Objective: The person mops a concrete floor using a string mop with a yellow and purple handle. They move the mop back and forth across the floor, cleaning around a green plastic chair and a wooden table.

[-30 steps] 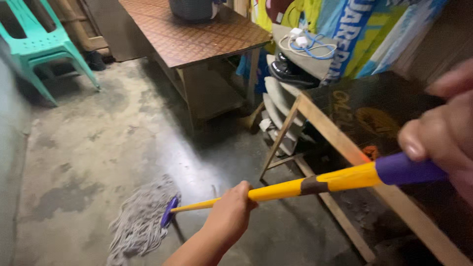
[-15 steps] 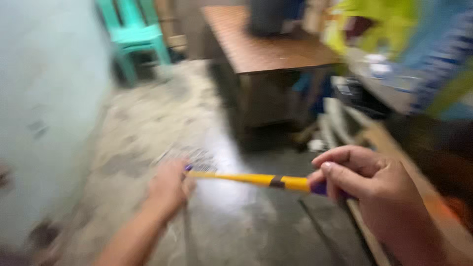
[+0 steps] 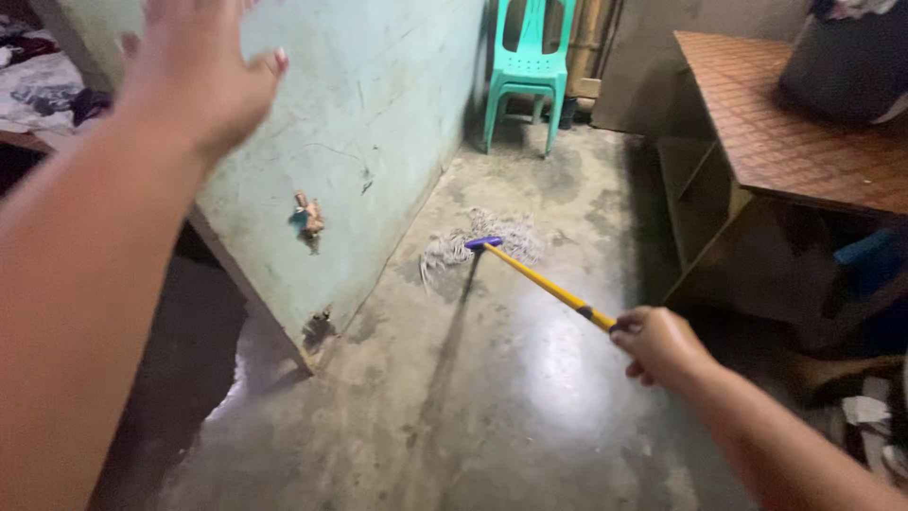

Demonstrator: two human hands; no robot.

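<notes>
The right hand (image 3: 659, 345) is closing in a fist around the upper part of the mop handle (image 3: 544, 282), a yellow shaft with a dark band just below the fingers. The right forearm is reaching in from the lower right corner of the view, wrist bent slightly down, so the handle is slanting away and down toward the floor.

The mop head (image 3: 482, 244), a bundle of pale grey strings under a purple clamp, is lying spread on the concrete floor (image 3: 492, 397) near the foot of the pale green wall (image 3: 378, 123), toward the far side of the room. The floor around it is looking wet and is shining under the light.

The left hand (image 3: 194, 66) is holding nothing: it is raised high at the upper left, palm turned away, fingers opened wide and spread, close to the wall, though whether it is touching the wall cannot be told. Its forearm is filling the left edge of the view.

A turquoise plastic chair (image 3: 530, 57) is standing at the far end of the floor, and a brown wooden table (image 3: 794, 142) is standing along the right side.
</notes>
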